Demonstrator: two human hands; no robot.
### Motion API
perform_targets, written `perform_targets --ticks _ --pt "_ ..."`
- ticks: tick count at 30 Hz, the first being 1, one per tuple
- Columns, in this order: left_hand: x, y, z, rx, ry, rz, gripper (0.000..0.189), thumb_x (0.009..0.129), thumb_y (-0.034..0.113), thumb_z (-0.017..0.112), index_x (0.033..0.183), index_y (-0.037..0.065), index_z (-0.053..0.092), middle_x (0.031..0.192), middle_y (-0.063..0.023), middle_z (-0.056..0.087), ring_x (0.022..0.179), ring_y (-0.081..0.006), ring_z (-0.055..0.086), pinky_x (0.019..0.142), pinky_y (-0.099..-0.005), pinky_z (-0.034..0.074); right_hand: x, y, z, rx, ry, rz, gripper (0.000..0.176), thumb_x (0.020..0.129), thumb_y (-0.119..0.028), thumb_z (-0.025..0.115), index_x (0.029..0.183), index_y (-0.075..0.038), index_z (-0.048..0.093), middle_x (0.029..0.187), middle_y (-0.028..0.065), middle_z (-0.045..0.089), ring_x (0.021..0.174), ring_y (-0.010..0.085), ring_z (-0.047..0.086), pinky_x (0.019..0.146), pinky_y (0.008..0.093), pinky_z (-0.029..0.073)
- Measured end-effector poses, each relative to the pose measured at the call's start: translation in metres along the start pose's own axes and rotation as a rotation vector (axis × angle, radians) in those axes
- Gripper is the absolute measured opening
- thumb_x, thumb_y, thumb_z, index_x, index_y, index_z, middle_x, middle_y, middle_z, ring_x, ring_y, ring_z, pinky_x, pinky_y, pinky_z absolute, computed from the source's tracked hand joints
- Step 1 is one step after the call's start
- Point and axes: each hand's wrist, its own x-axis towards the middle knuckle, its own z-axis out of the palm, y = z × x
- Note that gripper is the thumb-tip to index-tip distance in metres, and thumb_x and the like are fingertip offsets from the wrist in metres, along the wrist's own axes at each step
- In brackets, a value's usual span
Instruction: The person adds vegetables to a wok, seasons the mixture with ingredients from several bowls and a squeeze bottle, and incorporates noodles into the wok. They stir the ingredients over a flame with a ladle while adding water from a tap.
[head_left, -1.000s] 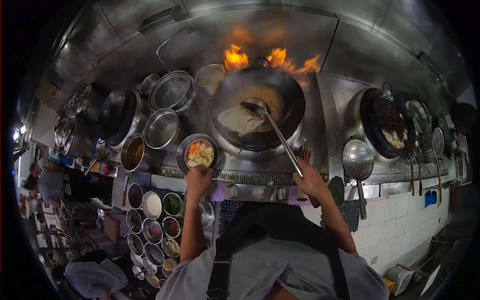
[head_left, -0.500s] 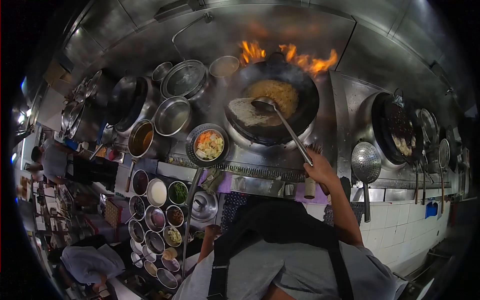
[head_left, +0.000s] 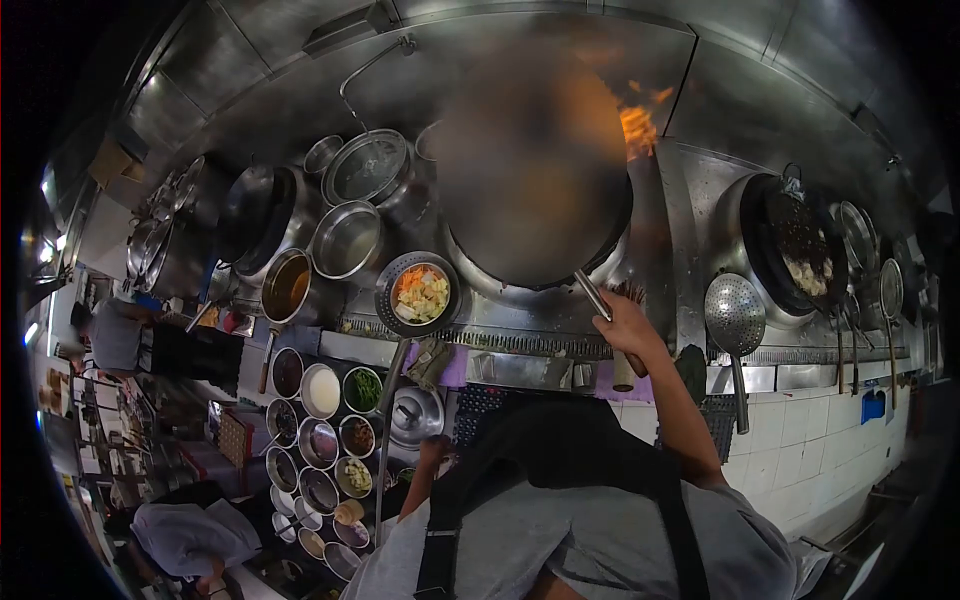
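Note:
My right hand (head_left: 628, 328) is closed around the handle of a metal ladle (head_left: 594, 297) at the front of the wok (head_left: 622, 225). The handle points up and left into the wok. A large blur covers the ladle's bowl and most of the food there. Near a round metal lid (head_left: 416, 425), my left hand (head_left: 433, 452) is low beside my body, its fingers too dark to make out. Left of the wok rests a perforated strainer (head_left: 392, 312) holding chopped vegetables (head_left: 423, 294); its long handle runs down past my left side.
Flames (head_left: 638, 128) rise behind the wok. A pot of brown liquid (head_left: 287, 283) and a metal pot (head_left: 347, 240) stand left. Several ingredient bowls (head_left: 320, 391) are at lower left. A skimmer (head_left: 735, 315) lies right, by another wok (head_left: 755, 250). Two people work at far left.
My right hand has shifted slightly up and left with the ladle. My left hand is a little higher. A blur now hides the wok's contents, which showed earlier as brown food and a pale mass.

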Motion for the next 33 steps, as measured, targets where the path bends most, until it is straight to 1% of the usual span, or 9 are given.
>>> perform_targets --ticks 1,6,13,15,22,24,28,31,33 --pt "0.003 0.025 -0.002 -0.540 0.133 -0.524 0.014 0.089 0.016 0.061 0.085 0.004 0.066 0.078 -0.0081 0.069 0.059 -0.0179 0.065 0.047 -0.0290 0.047 0.001 0.007 0.003 -0.002 -0.002 -0.002 0.060 0.085 -0.013 0.065 0.138 0.007 0.045 0.113 0.0318 0.062 0.109 0.0462 0.060 0.095 0.0440 0.047" --pt "0.002 0.068 -0.008 -0.369 0.184 -0.499 0.015 0.090 0.020 0.062 0.086 0.006 0.066 0.077 -0.0072 0.068 0.062 -0.0165 0.067 0.047 -0.0286 0.047 0.021 0.018 0.024 -0.045 0.298 0.178 0.056 0.085 -0.012 0.065 0.137 -0.002 0.049 0.105 0.0296 0.064 0.098 0.0431 0.065 0.088 0.0446 0.049" --pt "-0.014 0.078 0.004 -0.164 0.058 -0.389 0.019 0.092 0.024 0.062 0.092 0.006 0.067 0.075 -0.0076 0.067 0.063 -0.0175 0.068 0.046 -0.0291 0.047 0.020 0.025 0.014 0.104 0.135 0.020 0.054 0.085 -0.010 0.062 0.138 -0.005 0.049 0.101 0.0290 0.064 0.097 0.0467 0.063 0.085 0.0471 0.049" --pt "-0.014 0.072 0.011 -0.175 0.076 -0.356 0.019 0.093 0.025 0.062 0.094 0.006 0.066 0.076 -0.0076 0.067 0.063 -0.0182 0.067 0.046 -0.0295 0.048 0.025 0.025 0.013 0.083 -0.014 0.116 0.056 0.089 -0.014 0.061 0.140 0.004 0.044 0.110 0.0319 0.063 0.103 0.0474 0.062 0.089 0.0480 0.049" --pt "-0.019 0.047 0.020 -0.221 0.205 -0.270 0.020 0.095 0.026 0.060 0.100 0.007 0.065 0.077 -0.0078 0.067 0.061 -0.0205 0.066 0.045 -0.0310 0.049 0.022 -0.005 -0.001 0.007 0.128 0.121 0.059 0.090 -0.015 0.061 0.144 0.001 0.042 0.119 0.0299 0.061 0.112 0.0450 0.059 0.094 0.0469 0.048" --pt "-0.009 0.034 0.012 -0.150 0.108 -0.378 0.021 0.096 0.026 0.060 0.103 0.007 0.065 0.078 -0.0080 0.066 0.062 -0.0206 0.067 0.046 -0.0311 0.049 0.017 0.000 -0.004 0.116 0.110 -0.001 0.051 0.085 -0.012 0.062 0.134 -0.001 0.051 0.104 0.0295 0.064 0.099 0.0471 0.062 0.086 0.0461 0.049" --pt "-0.005 0.090 0.009 -0.065 0.085 -0.508 0.022 0.096 0.026 0.060 0.106 0.008 0.064 0.074 -0.0076 0.064 0.059 -0.0199 0.065 0.045 -0.0303 0.048 0.033 0.020 0.014 0.026 0.072 0.101 0.054 0.085 -0.012 0.062 0.135 0.003 0.049 0.112 0.0308 0.062 0.110 0.0474 0.059 0.092 0.0483 0.047" --pt "0.012 -0.009 0.021 -0.462 0.078 -0.685 0.021 0.095 0.025 0.060 0.104 0.007 0.064 0.073 -0.0072 0.064 0.057 -0.0198 0.064 0.045 -0.0307 0.048 0.024 0.014 0.020 -0.058 0.108 0.100 0.058 0.084 -0.011 0.064 0.137 0.005 0.047 0.114 0.0312 0.062 0.111 0.0471 0.058 0.094 0.0467 0.047" --pt "0.011 0.005 0.014 -0.383 0.072 -0.636 0.021 0.094 0.025 0.061 0.104 0.007 0.064 0.074 -0.0068 0.064 0.058 -0.0197 0.065 0.045 -0.0314 0.048 0.011 0.031 0.015 -0.087 0.103 -0.183 0.062 0.083 -0.010 0.064 0.139 0.007 0.044 0.114 0.0324 0.062 0.110 0.0476 0.059 0.095 0.0469 0.046"
